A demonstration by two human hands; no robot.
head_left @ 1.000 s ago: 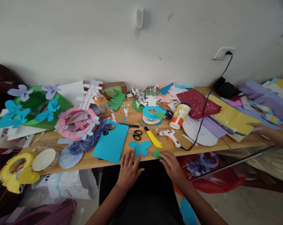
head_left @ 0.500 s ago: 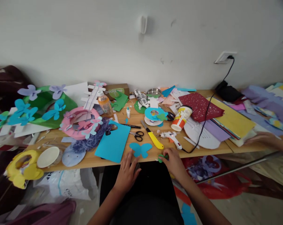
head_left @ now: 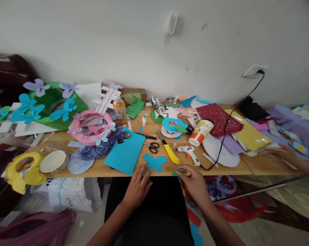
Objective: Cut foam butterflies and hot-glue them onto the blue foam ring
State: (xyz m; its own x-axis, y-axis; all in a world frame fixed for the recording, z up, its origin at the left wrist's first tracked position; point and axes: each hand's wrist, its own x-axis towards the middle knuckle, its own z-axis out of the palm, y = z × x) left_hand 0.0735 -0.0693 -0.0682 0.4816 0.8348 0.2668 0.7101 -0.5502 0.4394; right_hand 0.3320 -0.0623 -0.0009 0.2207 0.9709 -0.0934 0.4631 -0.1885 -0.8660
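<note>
At the table's front edge, my left hand [head_left: 138,186] lies with fingers stretched out. Its fingertips reach the lower left of a blue paper butterfly [head_left: 154,162], which lies flat. My right hand [head_left: 194,181] has thumb and fingers closed on a small green paper piece [head_left: 178,172] at the edge; the fingers partly hide its shape. Just beyond the butterfly are a yellow-handled knife [head_left: 171,153] and black-handled scissors [head_left: 153,147]. A white hot glue gun [head_left: 189,152] rests beyond my right hand, and a blue sheet with a cut-out [head_left: 125,153] lies left of the butterfly.
The glue gun's black cord [head_left: 222,143] runs across the right side to a wall socket [head_left: 254,71]. A paper cup [head_left: 200,132] lies tipped. Further left stand a bottle [head_left: 120,111] and a pink paper ring [head_left: 76,138]. Another person's hand [head_left: 279,152] is at the far right.
The view has shifted and tilted slightly. My right hand stays on the green piece, its fingers now covering more of it. My left hand stays by the butterfly.
</note>
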